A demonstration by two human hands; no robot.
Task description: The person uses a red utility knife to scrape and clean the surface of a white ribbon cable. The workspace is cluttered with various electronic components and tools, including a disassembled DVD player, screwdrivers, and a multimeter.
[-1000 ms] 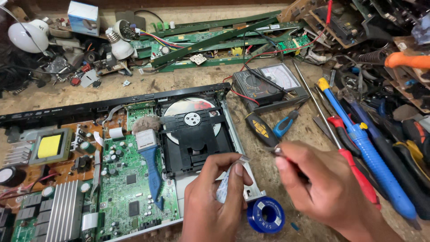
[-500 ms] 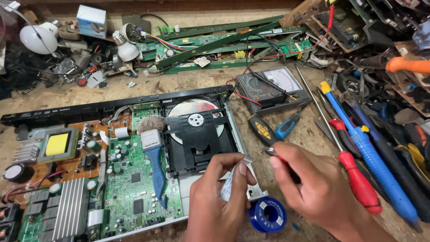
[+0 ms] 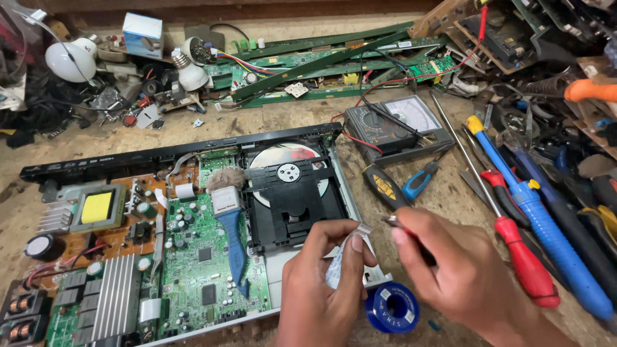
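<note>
Worn wooden workbench (image 3: 283, 119), strewn with parts, fills the frame. Far left: white bulbs (image 3: 67, 61) among dark clutter at the upper edge; below, an opened disc player (image 3: 186, 238) with green circuit board (image 3: 199, 263), a blue-handled brush (image 3: 230, 225) lying on it, and the black disc drive (image 3: 292, 199). Lower centre: my left hand (image 3: 321, 289), thumb and forefinger pinching a white ribbon cable (image 3: 344, 257) over the player's right edge; a blue solder spool (image 3: 392, 307) is partly hidden between my hands. My right hand (image 3: 463, 270) pinches a thin metal tool (image 3: 392, 222), type unclear. Right: analogue multimeter (image 3: 398, 125), red and blue screwdrivers (image 3: 527, 257); tools beyond are cut off.
</note>
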